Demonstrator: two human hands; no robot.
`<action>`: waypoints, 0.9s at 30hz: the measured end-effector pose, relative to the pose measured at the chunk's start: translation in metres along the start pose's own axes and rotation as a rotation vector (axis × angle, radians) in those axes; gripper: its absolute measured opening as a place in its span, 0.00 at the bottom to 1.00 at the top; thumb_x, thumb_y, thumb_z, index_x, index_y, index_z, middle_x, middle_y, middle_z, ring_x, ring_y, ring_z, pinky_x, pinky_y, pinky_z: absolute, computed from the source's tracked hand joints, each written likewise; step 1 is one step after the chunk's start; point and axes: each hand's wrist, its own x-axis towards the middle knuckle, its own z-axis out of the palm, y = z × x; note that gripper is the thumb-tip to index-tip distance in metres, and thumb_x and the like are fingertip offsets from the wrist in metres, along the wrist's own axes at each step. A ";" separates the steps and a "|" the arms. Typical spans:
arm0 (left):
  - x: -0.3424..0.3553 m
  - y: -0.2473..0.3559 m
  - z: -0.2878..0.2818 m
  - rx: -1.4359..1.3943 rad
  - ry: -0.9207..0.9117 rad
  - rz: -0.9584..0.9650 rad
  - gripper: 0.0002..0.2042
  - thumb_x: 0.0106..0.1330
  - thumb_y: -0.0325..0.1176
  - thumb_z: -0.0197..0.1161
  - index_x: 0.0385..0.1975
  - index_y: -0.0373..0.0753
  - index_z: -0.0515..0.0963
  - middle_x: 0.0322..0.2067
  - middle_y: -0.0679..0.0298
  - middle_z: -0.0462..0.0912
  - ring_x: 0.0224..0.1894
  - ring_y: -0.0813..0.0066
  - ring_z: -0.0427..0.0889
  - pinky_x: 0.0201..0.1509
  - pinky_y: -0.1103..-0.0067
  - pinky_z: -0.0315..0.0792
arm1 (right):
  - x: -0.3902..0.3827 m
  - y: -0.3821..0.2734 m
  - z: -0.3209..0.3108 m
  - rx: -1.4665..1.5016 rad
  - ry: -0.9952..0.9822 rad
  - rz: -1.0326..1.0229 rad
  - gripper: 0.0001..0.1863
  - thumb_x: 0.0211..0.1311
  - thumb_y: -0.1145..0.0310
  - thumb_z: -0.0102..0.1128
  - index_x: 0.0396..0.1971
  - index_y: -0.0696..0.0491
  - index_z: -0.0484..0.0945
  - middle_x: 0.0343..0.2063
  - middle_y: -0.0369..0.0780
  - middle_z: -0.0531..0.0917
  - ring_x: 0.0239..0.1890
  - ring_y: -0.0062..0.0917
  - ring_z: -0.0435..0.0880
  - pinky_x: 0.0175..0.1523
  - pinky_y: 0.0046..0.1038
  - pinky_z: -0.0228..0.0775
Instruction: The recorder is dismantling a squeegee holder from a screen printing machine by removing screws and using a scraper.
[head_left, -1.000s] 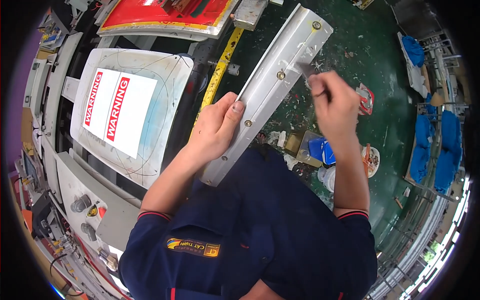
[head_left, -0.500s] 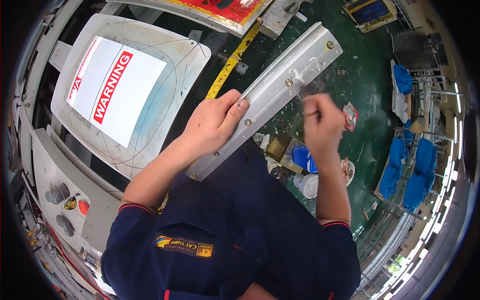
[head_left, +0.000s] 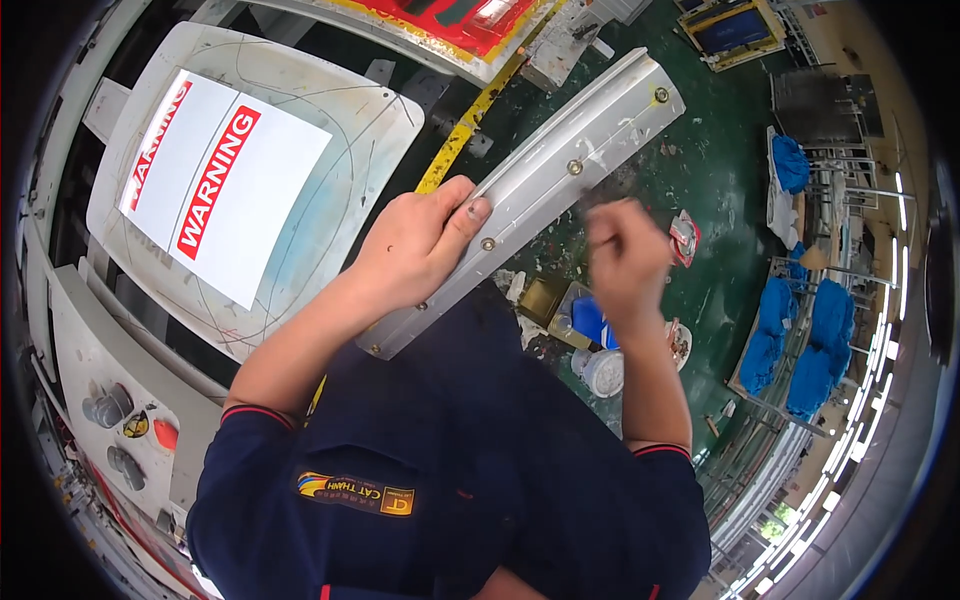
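My left hand (head_left: 415, 240) grips a long aluminium squeegee (head_left: 533, 203) near its middle, thumb across the top face. The bar slants up to the right, its lower end against my dark shirt. A row of brass-coloured bolts runs along it, and pale specks and scratches mark the metal. My right hand (head_left: 630, 265) is curled just off the bar's right-hand edge, blurred by motion. Its fingers are closed around something dark and smeared, too unclear to name.
On the left, a white sheet with red printed bands (head_left: 285, 180) lies on a stained pale board (head_left: 375, 125). A red-covered frame (head_left: 470, 30) is at the top. Below my right hand stand a white tub (head_left: 603, 373) and a yellowish tin (head_left: 541, 299). Blue-covered racks (head_left: 830, 320) are at right.
My right hand has shifted slightly left and down along the bar's edge, still blurred. My left hand keeps its hold. The whole view has turned a little.
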 end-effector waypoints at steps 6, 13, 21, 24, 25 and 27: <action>0.003 -0.004 -0.007 -0.013 -0.017 0.027 0.23 0.82 0.51 0.45 0.33 0.35 0.71 0.18 0.51 0.69 0.21 0.52 0.73 0.30 0.64 0.66 | 0.015 -0.010 -0.011 -0.040 0.020 -0.079 0.05 0.66 0.74 0.66 0.31 0.55 0.78 0.25 0.42 0.80 0.25 0.38 0.81 0.32 0.35 0.75; -0.001 -0.008 -0.013 -0.046 -0.007 0.060 0.23 0.82 0.51 0.45 0.33 0.36 0.71 0.17 0.53 0.68 0.21 0.54 0.73 0.29 0.64 0.66 | 0.016 -0.012 -0.007 -0.001 0.022 -0.217 0.06 0.69 0.74 0.64 0.31 0.58 0.78 0.22 0.42 0.79 0.23 0.33 0.81 0.31 0.32 0.72; -0.010 -0.011 -0.017 -0.013 0.004 0.055 0.20 0.81 0.49 0.47 0.34 0.36 0.71 0.19 0.47 0.72 0.26 0.41 0.77 0.31 0.58 0.67 | 0.024 -0.020 -0.021 -0.066 0.127 -0.135 0.10 0.74 0.70 0.60 0.31 0.58 0.78 0.22 0.44 0.80 0.22 0.36 0.79 0.29 0.32 0.70; -0.013 -0.007 -0.021 -0.010 -0.020 0.067 0.19 0.80 0.48 0.48 0.36 0.37 0.72 0.20 0.48 0.74 0.27 0.41 0.78 0.31 0.58 0.69 | 0.026 -0.017 -0.025 -0.110 0.188 0.067 0.08 0.72 0.71 0.61 0.32 0.58 0.79 0.25 0.46 0.82 0.23 0.37 0.81 0.31 0.31 0.71; -0.014 -0.001 -0.021 0.018 -0.032 0.130 0.18 0.80 0.48 0.48 0.36 0.38 0.73 0.20 0.48 0.75 0.27 0.42 0.79 0.32 0.59 0.70 | 0.017 -0.004 -0.017 -0.191 0.150 -0.168 0.09 0.72 0.69 0.62 0.33 0.58 0.79 0.24 0.45 0.82 0.23 0.31 0.81 0.31 0.30 0.71; -0.016 0.009 -0.020 0.083 -0.017 0.221 0.17 0.79 0.47 0.49 0.35 0.40 0.73 0.21 0.50 0.76 0.27 0.44 0.80 0.32 0.59 0.72 | 0.012 0.024 -0.011 -0.188 0.189 -0.336 0.11 0.73 0.65 0.64 0.35 0.59 0.79 0.21 0.41 0.79 0.25 0.17 0.78 0.30 0.25 0.67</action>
